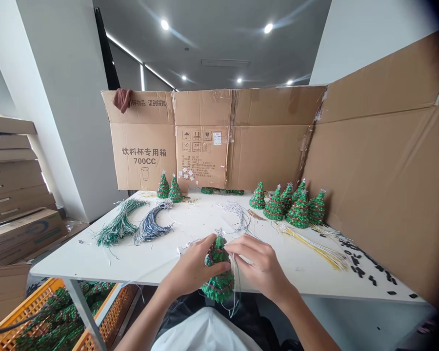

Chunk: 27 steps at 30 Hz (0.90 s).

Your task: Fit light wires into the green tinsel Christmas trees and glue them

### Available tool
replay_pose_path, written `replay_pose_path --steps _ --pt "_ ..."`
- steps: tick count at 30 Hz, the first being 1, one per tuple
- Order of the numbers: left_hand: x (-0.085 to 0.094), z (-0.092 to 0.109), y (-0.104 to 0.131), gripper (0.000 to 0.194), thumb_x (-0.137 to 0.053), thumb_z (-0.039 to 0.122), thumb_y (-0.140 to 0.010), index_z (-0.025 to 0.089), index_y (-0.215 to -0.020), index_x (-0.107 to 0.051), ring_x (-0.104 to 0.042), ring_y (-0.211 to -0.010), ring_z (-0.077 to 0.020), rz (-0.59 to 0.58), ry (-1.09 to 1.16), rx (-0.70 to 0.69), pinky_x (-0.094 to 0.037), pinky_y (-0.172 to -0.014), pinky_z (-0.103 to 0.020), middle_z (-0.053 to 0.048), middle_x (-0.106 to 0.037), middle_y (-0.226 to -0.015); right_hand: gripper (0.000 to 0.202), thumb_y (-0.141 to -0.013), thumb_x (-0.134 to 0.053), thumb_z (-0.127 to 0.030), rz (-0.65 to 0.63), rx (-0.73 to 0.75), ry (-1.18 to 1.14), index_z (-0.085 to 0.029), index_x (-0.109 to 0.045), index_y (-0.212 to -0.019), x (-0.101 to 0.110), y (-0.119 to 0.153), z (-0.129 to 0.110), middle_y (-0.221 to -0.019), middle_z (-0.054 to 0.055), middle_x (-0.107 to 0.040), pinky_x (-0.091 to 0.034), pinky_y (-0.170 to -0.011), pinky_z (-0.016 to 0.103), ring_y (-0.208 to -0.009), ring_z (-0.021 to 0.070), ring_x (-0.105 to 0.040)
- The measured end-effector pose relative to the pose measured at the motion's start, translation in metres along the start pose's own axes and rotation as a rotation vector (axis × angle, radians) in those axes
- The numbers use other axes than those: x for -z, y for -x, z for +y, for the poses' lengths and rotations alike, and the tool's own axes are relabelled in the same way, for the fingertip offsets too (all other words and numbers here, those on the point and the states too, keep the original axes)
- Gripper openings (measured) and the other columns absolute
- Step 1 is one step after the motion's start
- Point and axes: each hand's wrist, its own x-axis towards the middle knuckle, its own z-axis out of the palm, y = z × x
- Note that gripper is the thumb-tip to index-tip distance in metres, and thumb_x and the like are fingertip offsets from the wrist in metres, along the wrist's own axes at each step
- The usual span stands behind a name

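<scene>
A small green tinsel Christmas tree (219, 287) with a silver star on top is held upright over the front edge of the table. My left hand (195, 265) wraps round its left side, the thumb pressed across the front. On the right, my right hand (258, 261) pinches a thin pale wire (237, 287) beside the upper part of the tree. The wire's loose loop hangs down along the tree's right side. Exactly where the wire meets the tree is hidden by the fingers.
Bundles of green wire (119, 224) and blue wire (151, 224) lie at the left. More finished trees (298, 209) stand at the right, near yellow wires (324, 246) and small black pieces (358, 270). Cardboard panels (270, 151) wall the back. An orange crate (47, 297) sits below left.
</scene>
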Motion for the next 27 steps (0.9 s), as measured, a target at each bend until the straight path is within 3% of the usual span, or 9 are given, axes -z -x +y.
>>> replay_pose_path --steps 5,10,14,21,27 --pt "0.004 0.002 0.001 0.026 -0.072 0.046 -0.097 0.025 -0.100 -0.057 -0.067 -0.093 -0.0242 -0.024 0.056 -0.017 -0.053 -0.083 -0.036 -0.003 -0.073 -0.101 0.029 -0.103 -0.058 -0.001 0.014 0.019 0.008 -0.024 -0.074 -0.110 -0.002 0.001 0.002 -0.094 0.006 -0.078 -0.063 -0.074 0.035 -0.086 0.0215 -0.075" --pt "0.005 -0.001 0.000 0.031 -0.070 0.044 -0.100 0.026 -0.122 -0.058 -0.072 -0.114 -0.0273 -0.018 0.171 0.013 -0.058 -0.097 -0.041 -0.007 -0.075 -0.119 0.030 -0.104 -0.059 -0.001 -0.007 0.044 0.010 -0.024 -0.075 -0.114 -0.003 0.001 0.002 -0.097 0.006 -0.078 -0.063 -0.075 0.034 -0.088 0.0213 -0.075" --pt "0.010 0.000 0.000 0.036 -0.074 0.042 -0.099 0.026 -0.129 -0.060 -0.072 -0.121 -0.0265 0.019 0.304 0.006 -0.059 -0.105 -0.043 -0.008 -0.074 -0.127 0.029 -0.105 -0.059 -0.002 -0.017 0.033 -0.006 -0.024 -0.076 -0.114 -0.002 0.001 0.001 -0.096 0.006 -0.078 -0.061 -0.073 0.033 -0.086 0.0206 -0.074" --pt "0.026 0.013 0.004 0.024 -0.077 0.033 -0.099 0.025 -0.119 -0.065 -0.072 -0.118 -0.0229 0.214 0.351 -0.109 -0.061 -0.106 -0.041 -0.006 -0.071 -0.126 0.028 -0.102 -0.061 0.001 -0.018 0.006 -0.025 -0.023 -0.075 -0.110 -0.002 0.001 0.001 -0.093 0.005 -0.078 -0.059 -0.073 0.033 -0.084 0.0198 -0.073" --pt "0.027 0.019 0.006 0.006 -0.074 0.025 -0.100 0.024 -0.106 -0.072 -0.066 -0.126 -0.0254 0.191 0.272 -0.197 -0.061 -0.103 -0.039 -0.008 -0.070 -0.129 0.025 -0.101 -0.065 0.000 0.016 -0.021 -0.024 -0.023 -0.074 -0.107 -0.005 0.001 0.002 -0.092 0.003 -0.077 -0.057 -0.074 0.033 -0.083 0.0205 -0.072"
